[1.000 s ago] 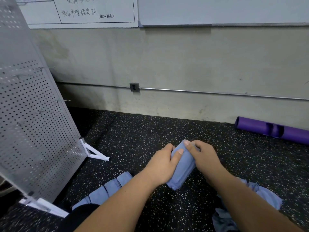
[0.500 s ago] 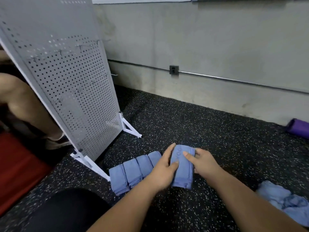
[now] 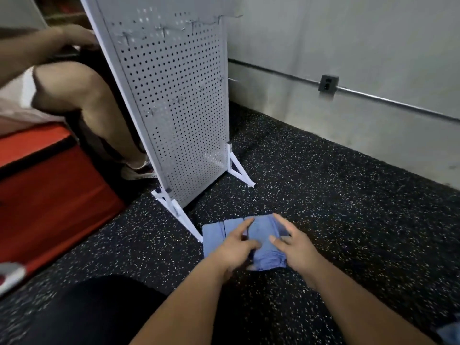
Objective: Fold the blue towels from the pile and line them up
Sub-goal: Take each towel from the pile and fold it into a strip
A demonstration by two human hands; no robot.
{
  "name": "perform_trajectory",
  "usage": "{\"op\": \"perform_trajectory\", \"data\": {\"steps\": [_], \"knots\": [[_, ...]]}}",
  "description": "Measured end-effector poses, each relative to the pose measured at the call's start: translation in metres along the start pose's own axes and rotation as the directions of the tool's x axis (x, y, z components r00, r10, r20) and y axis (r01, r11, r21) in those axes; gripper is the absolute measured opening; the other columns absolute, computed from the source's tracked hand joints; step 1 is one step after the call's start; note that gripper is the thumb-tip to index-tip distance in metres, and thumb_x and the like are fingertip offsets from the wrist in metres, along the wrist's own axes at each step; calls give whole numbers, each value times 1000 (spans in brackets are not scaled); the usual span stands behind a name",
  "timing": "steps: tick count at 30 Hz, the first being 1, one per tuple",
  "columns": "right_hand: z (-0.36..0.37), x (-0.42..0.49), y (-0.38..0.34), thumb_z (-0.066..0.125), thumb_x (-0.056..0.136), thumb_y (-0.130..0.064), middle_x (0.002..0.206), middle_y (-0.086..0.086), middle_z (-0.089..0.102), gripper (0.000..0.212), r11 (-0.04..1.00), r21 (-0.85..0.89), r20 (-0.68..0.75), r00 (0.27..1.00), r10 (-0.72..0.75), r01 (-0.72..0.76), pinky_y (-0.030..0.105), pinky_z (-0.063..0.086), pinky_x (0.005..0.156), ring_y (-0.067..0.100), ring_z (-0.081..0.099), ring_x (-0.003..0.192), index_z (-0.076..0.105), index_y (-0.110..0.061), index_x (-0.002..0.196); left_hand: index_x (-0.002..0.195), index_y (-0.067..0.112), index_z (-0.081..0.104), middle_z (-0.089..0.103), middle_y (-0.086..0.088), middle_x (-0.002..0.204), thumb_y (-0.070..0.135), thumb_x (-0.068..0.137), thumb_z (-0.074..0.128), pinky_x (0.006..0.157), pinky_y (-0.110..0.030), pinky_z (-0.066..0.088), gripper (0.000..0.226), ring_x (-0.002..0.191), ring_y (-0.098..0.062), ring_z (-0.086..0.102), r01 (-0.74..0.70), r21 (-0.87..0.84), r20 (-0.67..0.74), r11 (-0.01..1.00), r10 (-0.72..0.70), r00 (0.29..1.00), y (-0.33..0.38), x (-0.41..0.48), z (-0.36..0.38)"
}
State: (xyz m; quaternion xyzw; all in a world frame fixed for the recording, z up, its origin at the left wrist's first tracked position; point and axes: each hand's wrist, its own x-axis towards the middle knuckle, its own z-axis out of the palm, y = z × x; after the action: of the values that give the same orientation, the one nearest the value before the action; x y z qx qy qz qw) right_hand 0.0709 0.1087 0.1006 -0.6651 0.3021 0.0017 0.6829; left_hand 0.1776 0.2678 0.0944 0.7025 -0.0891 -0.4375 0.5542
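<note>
A row of folded blue towels (image 3: 214, 237) lies on the speckled black floor by the foot of the white pegboard stand. The rightmost folded towel (image 3: 264, 241) sits at the row's right end, between my hands. My left hand (image 3: 236, 247) rests over the row with its fingers spread, fingertips touching the cloth. My right hand (image 3: 295, 247) hovers at the towel's right edge with straight, spread fingers and grips nothing. A corner of the unfolded blue pile (image 3: 451, 332) shows at the bottom right edge.
A white pegboard stand (image 3: 179, 100) leans just left of the row, its foot (image 3: 185, 220) touching the towels' left side. Another person sits behind it on a red box (image 3: 49, 185). A grey wall with a conduit (image 3: 388, 102) runs at the back.
My view swung left and down. Both hands carried the folded towel left, set it at the right end of the row, and opened off it.
</note>
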Motion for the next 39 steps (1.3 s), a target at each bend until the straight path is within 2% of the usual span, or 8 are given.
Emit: {"op": "perform_trajectory", "data": {"steps": [3, 8, 12, 15, 20, 25, 29, 39], "knots": [[13, 28, 13, 65, 106, -16, 143, 8, 64, 55, 995, -101, 110, 994, 28, -17, 42, 62, 96, 21, 71, 119, 55, -61, 136, 150, 49, 47, 68, -24, 120, 1, 91, 68, 80, -47, 58, 79, 84, -24, 63, 7, 46, -25, 999, -5, 1000, -17, 12, -21], [41, 69, 40, 74, 98, -20, 136, 5, 66, 71, 950, -305, 193, 972, 134, -70, 35, 58, 82, 16, 67, 104, 43, -52, 153, 159, 39, 41, 67, -10, 93, -16, 93, 53, 50, -28, 44, 86, 52, -15, 51, 93, 46, -147, 995, -85, 985, -47, 31, -43], [70, 97, 52, 66, 102, -14, 152, 1, 54, 73, 871, -492, 187, 977, 105, 1, 25, 47, 93, 11, 56, 110, 34, -41, 162, 161, 36, 39, 66, -8, 95, -16, 88, 43, 43, -22, 40, 90, 41, -6, 48, 119, 55, -238, 991, -102, 966, -61, 50, -53], [89, 115, 62, 63, 104, -17, 156, -1, 51, 74, 824, -566, 174, 982, 72, 40, 23, 44, 101, 11, 54, 121, 27, -38, 165, 162, 38, 36, 69, -9, 113, -14, 86, 52, 48, -17, 45, 93, 56, -5, 56, 148, 61, -250, 987, -129, 960, -64, 63, -65], [113, 140, 70, 60, 106, -25, 138, 2, 65, 71, 774, -630, 153, 987, 44, 63, 21, 44, 84, 9, 59, 92, 23, -42, 165, 160, 48, 36, 69, -4, 122, -7, 82, 63, 83, -31, 61, 100, 89, -17, 70, 175, 79, -323, 981, -141, 936, -83, 98, -87], [131, 171, 87, 51, 109, -26, 156, 1, 52, 66, 730, -679, 127, 992, 8, 81, 32, 43, 113, 20, 56, 134, 22, -45, 165, 165, 41, 27, 57, 1, 146, -3, 91, 59, 100, -19, 46, 92, 125, -18, 63, 171, 171, -339, 970, -105, 935, -93, 115, -104], [134, 187, 101, 45, 110, -29, 156, 0, 42, 67, 614, -783, 144, 989, 23, 100, 36, 45, 110, 22, 53, 131, 13, -47, 166, 157, 65, 17, 55, -1, 146, 21, 73, 54, 112, -40, 48, 101, 125, -27, 61, 261, 311, -314, 914, -160, 936, -109, 130, -119], [136, 196, 121, 52, 102, -60, 131, 6, 43, 74, 245, -965, 90, 995, -30, 95, 38, 50, 99, 25, 46, 120, 11, -52, 163, 159, 65, 1, 25, -2, 157, 48, 91, 77, 119, -49, 36, 104, 142, -28, 28, 364, 716, -318, 597, -186, 930, -127, 148, -133]]}}
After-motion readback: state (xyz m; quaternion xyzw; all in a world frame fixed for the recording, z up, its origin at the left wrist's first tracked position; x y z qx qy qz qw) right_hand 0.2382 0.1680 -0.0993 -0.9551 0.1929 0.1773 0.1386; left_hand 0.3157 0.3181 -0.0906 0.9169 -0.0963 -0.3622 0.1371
